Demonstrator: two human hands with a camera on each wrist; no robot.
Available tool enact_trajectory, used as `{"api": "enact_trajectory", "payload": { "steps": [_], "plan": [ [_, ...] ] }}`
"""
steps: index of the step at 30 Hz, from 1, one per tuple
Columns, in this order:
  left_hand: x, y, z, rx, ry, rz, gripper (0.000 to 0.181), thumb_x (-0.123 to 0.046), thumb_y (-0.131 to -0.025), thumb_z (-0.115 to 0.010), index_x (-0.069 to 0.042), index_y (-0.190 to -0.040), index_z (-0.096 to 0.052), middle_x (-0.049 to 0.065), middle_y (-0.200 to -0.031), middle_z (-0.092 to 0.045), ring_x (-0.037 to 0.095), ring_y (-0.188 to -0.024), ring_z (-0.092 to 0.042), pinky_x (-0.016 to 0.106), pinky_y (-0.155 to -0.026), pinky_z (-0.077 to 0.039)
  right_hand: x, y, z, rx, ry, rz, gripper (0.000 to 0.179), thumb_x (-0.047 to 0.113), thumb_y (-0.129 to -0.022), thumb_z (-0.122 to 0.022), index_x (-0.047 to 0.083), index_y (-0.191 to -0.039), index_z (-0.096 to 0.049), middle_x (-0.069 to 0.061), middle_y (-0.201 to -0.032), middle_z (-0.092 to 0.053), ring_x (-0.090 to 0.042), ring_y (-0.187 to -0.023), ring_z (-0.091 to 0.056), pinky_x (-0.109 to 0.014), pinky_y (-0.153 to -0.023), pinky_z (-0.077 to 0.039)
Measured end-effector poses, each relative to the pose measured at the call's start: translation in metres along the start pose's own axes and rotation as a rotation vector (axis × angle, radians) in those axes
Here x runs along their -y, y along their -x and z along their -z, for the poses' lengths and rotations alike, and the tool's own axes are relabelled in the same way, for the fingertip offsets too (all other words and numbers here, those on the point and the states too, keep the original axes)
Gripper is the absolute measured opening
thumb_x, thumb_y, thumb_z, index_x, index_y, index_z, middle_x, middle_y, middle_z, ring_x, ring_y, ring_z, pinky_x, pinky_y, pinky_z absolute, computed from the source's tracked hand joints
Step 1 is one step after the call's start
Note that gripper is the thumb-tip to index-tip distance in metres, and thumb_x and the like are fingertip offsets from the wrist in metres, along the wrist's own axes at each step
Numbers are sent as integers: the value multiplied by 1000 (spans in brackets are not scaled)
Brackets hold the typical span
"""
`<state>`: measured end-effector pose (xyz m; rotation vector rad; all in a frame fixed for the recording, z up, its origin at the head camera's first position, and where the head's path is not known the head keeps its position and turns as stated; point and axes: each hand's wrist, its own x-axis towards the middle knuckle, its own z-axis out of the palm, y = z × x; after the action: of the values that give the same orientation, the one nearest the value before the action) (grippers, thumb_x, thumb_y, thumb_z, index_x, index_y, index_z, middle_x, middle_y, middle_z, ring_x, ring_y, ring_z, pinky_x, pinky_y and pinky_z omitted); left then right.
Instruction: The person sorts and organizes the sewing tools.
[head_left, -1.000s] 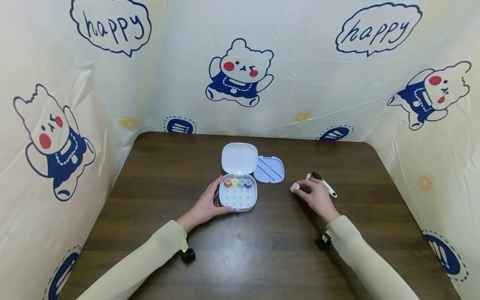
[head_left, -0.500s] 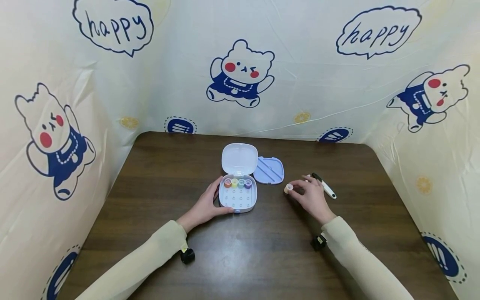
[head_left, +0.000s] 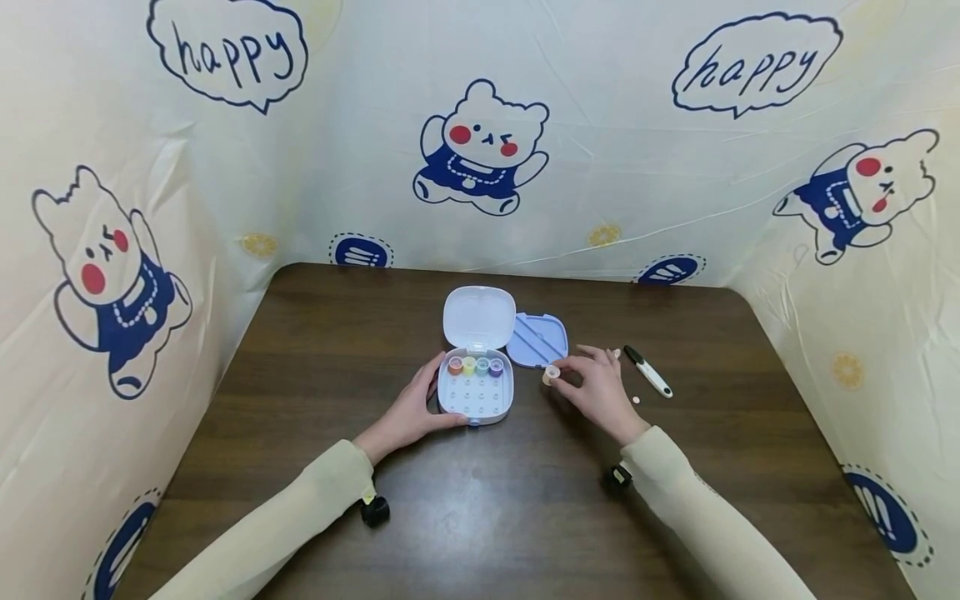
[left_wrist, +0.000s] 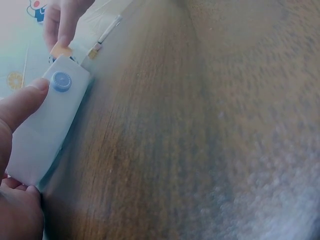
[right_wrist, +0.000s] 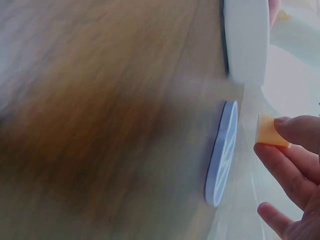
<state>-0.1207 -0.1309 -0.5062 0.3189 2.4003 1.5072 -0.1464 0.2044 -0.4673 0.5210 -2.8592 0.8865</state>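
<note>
In the head view a white square case (head_left: 480,402) stands with its lid (head_left: 480,317) raised. Its inside has rows of small pegs, and the far row carries several small coloured cups: orange-red, yellow, green and purple. My left hand (head_left: 408,410) grips the case from the left, thumb at the front by the round blue latch (left_wrist: 61,81). To the right of the case, my right hand (head_left: 600,396) pinches a small pale-orange cup (right_wrist: 267,132) between thumb and fingers, above the table.
A light-blue flat tray (head_left: 538,340) with diagonal ridges lies behind the right hand, beside the lid. Farther right lies a black-and-white pen-like tool (head_left: 648,372), with a small white piece (head_left: 636,400) nearby. A printed curtain (head_left: 480,242) borders the brown table (head_left: 465,517).
My right hand has moved left toward the case with the pale-orange cup, uncovering the small white piece on the table. My left hand and the case have stayed in place.
</note>
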Motion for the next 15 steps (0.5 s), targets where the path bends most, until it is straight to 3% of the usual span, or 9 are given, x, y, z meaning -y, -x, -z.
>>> {"api": "enact_trajectory", "payload": {
  "steps": [15],
  "plan": [
    [1, 1, -1, -3, 14, -26, 117, -30, -82, -92, -7, -167, -14, 20, -168, -23, 34, -155, -28, 46, -124, -30, 25, -12, -10, 34, -12, 37, 18, 22, -91, -83, 12, -106, -81, -3, -95, -79, -41, -138, -48, -72, -121, -13]
  ]
}}
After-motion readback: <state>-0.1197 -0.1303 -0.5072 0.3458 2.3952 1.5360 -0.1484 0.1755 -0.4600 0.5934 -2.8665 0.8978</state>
